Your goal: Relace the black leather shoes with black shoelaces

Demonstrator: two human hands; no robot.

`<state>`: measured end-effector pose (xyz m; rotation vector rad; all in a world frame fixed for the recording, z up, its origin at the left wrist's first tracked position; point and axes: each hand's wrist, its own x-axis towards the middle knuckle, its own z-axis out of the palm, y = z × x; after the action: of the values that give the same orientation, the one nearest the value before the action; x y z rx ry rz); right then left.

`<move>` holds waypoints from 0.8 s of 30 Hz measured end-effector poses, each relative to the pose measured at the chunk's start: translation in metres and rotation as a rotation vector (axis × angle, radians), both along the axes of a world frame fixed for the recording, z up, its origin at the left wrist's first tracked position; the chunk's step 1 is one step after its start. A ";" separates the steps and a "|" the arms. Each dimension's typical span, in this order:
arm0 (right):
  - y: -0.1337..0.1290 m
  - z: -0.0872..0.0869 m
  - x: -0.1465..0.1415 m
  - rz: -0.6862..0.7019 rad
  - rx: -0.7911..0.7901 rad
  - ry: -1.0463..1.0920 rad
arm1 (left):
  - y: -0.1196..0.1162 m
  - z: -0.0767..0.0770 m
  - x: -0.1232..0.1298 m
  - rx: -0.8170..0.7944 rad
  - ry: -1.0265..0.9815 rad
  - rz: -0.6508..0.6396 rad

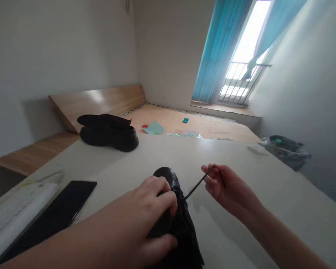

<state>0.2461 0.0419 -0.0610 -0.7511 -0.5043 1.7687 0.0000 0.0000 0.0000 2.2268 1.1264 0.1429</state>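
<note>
A black shoe (182,220) lies on the white table (212,149) right in front of me, its toe pointing away. My left hand (154,209) is wrapped over its near part, with the fingers curled onto the upper. To the right, my right hand (220,186) pinches a thin black shoelace (198,183) above the table. The lace runs taut from the shoe's side up to the fingers, and a short end hangs past them. What lies under my left palm is hidden.
Another black shoe (109,131) sits at the table's far left. A dark phone-like slab (53,216) and a clear plastic wrapper (25,209) lie at the near left. A lined bin (288,149) stands beyond the right edge; a wooden board with small scraps (154,128) lies behind the table.
</note>
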 end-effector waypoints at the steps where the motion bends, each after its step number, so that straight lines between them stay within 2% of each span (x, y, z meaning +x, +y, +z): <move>1: -0.002 0.001 -0.002 -0.005 -0.017 0.004 | 0.000 -0.001 0.000 0.004 -0.002 -0.004; 5: -0.010 0.003 -0.009 0.098 0.003 0.019 | 0.000 -0.002 0.001 -0.024 -0.032 -0.004; 9: -0.022 0.002 -0.016 0.336 0.170 0.017 | 0.001 -0.002 0.002 -0.092 -0.096 0.036; 13: -0.032 -0.001 -0.022 0.479 0.313 -0.041 | 0.001 -0.005 0.005 -0.127 -0.192 0.084; 16: -0.036 -0.003 -0.024 0.512 0.366 -0.099 | -0.001 -0.005 0.006 -0.172 -0.253 0.125; 19: -0.038 -0.004 -0.023 0.497 0.390 -0.176 | -0.001 -0.001 0.004 -0.311 -0.334 0.140; 24: -0.046 0.005 -0.023 0.454 0.549 -0.468 | 0.002 0.004 -0.005 -0.454 -0.623 0.096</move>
<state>0.2235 -0.0038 -0.0564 -0.6817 -1.5038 1.7218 -0.0048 0.0020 0.0040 1.5633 0.8128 0.5246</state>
